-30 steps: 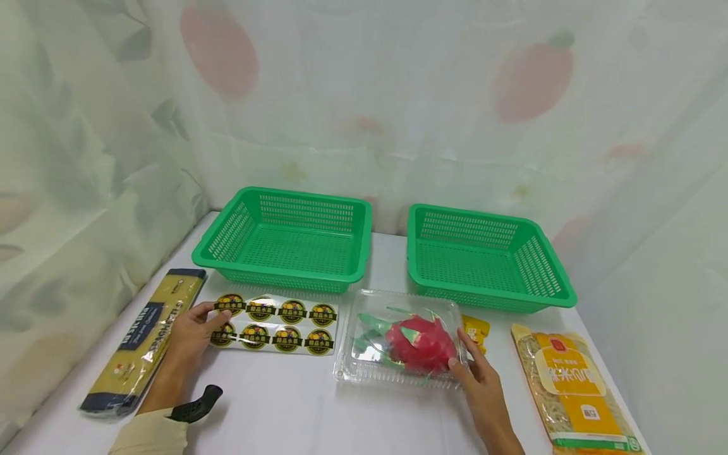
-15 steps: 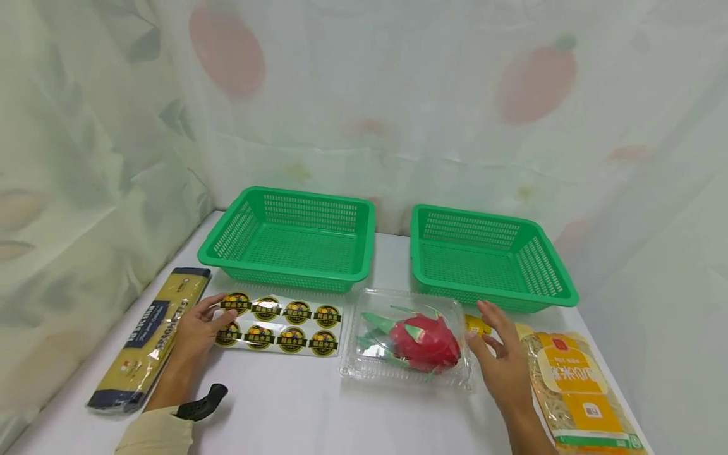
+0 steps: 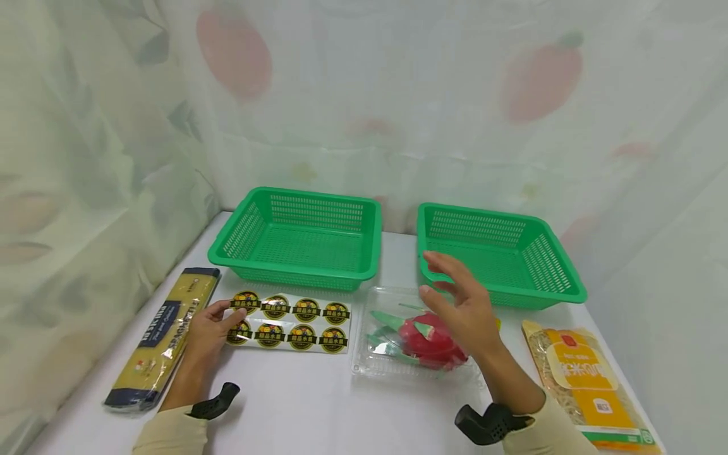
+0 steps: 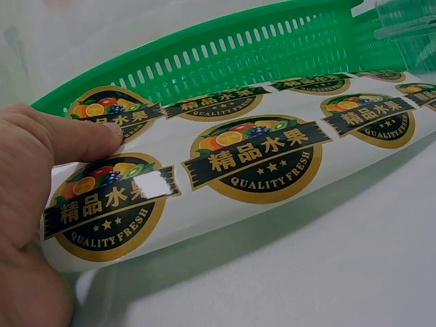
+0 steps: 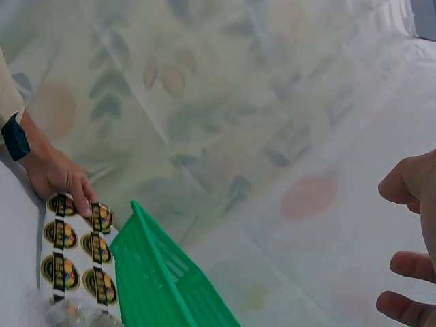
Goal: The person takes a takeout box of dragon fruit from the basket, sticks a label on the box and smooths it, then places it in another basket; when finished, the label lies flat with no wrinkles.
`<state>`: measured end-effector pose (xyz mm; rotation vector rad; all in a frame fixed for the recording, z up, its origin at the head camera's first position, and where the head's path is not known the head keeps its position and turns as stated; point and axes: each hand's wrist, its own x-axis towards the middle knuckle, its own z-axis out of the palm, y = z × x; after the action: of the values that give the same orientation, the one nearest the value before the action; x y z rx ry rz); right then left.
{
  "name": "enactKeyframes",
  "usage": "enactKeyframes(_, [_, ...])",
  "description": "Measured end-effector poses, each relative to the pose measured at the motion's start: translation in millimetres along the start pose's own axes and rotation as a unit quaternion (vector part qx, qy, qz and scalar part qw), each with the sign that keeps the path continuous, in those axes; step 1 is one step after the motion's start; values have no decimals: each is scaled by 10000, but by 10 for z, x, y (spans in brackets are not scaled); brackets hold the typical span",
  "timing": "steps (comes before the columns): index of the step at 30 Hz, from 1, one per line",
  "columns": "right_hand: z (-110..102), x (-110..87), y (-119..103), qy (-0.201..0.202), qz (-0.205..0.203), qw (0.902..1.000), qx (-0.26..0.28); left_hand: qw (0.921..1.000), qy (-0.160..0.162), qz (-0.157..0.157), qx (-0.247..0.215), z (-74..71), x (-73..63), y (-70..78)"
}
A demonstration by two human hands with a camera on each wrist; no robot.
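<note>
My left hand (image 3: pixel 207 328) pinches the left end of a white sheet of round fruit stickers (image 3: pixel 290 323), thumb on top. In the left wrist view the sheet (image 4: pixel 255 163) bows upward, casting a shadow on the white tabletop. My right hand (image 3: pixel 466 309) hovers over the right part of a clear plastic clamshell box (image 3: pixel 375 365), fingers spread and loosely bent, nothing in them. Inside the box lies a red dragon fruit (image 3: pixel 423 338) with green tips, its right side partly covered by the hand. The right wrist view shows those fingers apart in the air.
Two green baskets, left (image 3: pixel 307 278) and right (image 3: pixel 529 297), stand along the back. A spaghetti pack (image 3: pixel 165 341) lies at the left, a rice noodle pack (image 3: pixel 586 385) at the right. A small yellow packet (image 3: pixel 498 323) is mostly hidden behind my right hand.
My right hand has let go of the clamshell box, lifted away to the right, then swung left above it. My left hand keeps hold of the sticker sheet. The head view has shifted slightly.
</note>
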<state>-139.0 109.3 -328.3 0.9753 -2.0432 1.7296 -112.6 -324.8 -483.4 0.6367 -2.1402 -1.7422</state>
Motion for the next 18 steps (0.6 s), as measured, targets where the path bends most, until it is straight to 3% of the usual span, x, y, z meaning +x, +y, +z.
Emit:
enactKeyframes(6, [211,251,-75,-425,-99,9989,165,9999,60,37,-130,6,0,-3])
enactKeyframes(13, [460,519,-83,-816,-292,9922,893,9995,184,20,-271,21,-4,-2])
enactKeyframes(18, [622,663,-42,-1009,-474,9869,1166,9993,106,26,-354,9,-6,10])
